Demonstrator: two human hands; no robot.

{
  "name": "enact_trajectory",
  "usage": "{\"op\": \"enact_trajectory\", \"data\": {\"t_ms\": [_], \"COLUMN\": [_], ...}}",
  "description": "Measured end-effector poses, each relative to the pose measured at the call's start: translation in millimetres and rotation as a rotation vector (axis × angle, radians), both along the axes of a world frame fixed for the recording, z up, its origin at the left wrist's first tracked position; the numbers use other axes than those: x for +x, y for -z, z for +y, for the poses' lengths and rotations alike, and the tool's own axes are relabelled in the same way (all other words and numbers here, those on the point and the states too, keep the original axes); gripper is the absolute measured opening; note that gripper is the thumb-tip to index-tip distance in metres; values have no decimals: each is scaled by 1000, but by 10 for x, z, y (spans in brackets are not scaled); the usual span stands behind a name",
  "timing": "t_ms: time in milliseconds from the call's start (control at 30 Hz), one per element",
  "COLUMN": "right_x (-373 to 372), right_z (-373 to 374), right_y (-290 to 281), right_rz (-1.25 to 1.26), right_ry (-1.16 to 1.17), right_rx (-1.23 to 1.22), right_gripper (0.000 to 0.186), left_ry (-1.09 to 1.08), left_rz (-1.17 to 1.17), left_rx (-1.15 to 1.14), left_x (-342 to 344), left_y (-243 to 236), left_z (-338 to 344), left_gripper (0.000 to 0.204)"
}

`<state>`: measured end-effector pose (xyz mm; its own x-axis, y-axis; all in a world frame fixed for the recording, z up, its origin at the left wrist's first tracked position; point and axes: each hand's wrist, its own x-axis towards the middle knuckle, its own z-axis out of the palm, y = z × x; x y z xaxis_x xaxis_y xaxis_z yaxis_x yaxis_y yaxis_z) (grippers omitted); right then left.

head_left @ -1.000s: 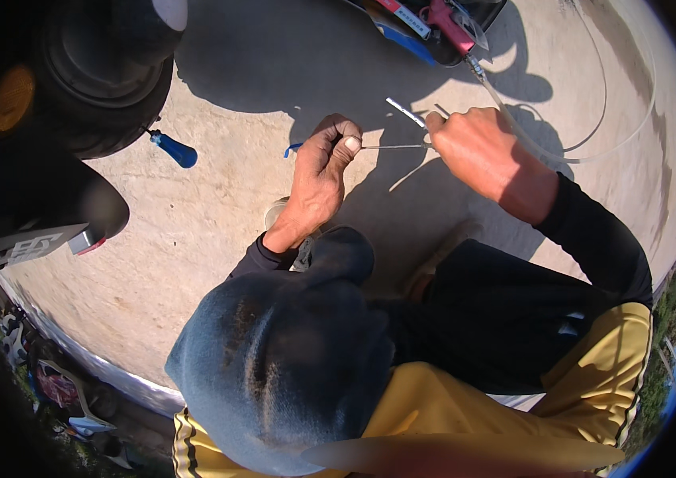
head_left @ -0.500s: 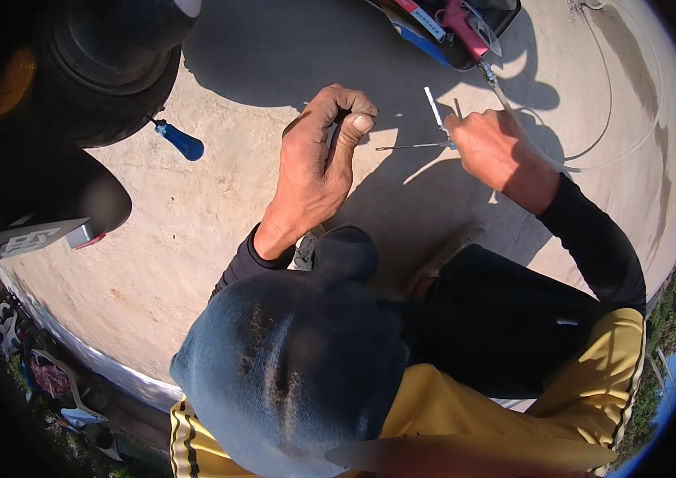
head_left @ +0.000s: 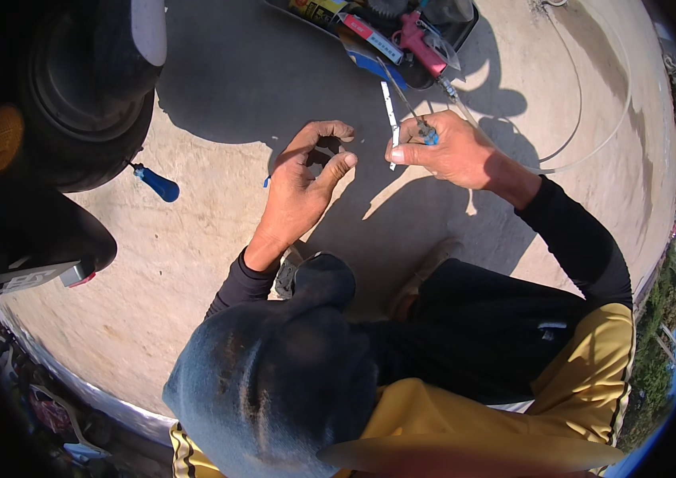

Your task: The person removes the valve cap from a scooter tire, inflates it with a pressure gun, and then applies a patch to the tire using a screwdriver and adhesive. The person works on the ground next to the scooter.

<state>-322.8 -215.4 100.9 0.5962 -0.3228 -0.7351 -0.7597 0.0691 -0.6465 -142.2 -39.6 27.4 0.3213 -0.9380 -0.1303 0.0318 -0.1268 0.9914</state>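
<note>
1. A thin white strip [head_left: 389,111] stands in the upper middle of the frame, pinched at its lower end by the right hand [head_left: 445,151]. Its long axis runs nearly upright, leaning a little to the upper left, and its free end points toward the open tool case [head_left: 433,32] at the top edge.
2. The right hand's thumb and fingers [head_left: 401,153] are clamped together on the strip and on a thin dark tool with a small blue part [head_left: 429,136] that shows just above the knuckles.
3. The left hand [head_left: 306,187] sits just left of the strip and a little lower, apart from it. Its fingers are curled with the thumb drawn in toward them; whether they hold anything small I cannot tell, as the palm is in shadow.
4. So the strip lies to the right of the left hand's fingertips, with the right hand the nearer, already on it.
5. A pale thin cable [head_left: 593,103] loops across the concrete floor [head_left: 194,239] at the upper right, running back toward the right hand.
6. A blue-handled tool [head_left: 154,182] lies on the floor at the left, beside a dark tyre [head_left: 75,95] in the upper left.
7. The person's dark cap [head_left: 266,382] and yellow garment [head_left: 449,422] fill the lower frame.
</note>
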Motion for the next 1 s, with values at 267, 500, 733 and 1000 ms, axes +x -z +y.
{"op": "enact_trajectory", "data": {"t_ms": [267,500,733,1000], "right_x": [14,40,32,48], "right_z": [48,3,47,127], "right_y": [-53,-102,-21,-47], "right_rz": [-122,-20,-184,-235], "right_ry": [-236,-194,101,146], "right_rx": [-6,290,271,155], "right_gripper": [30,29,30,29], "left_ry": [103,145,135,127], "left_rz": [-592,-526,-70,165], "left_rx": [-382,-410,109,100], "left_x": [85,94,33,-6], "left_y": [-118,6,-135,-63], "left_z": [-221,-231,-114,-104], "left_gripper": [37,25,13,12]}}
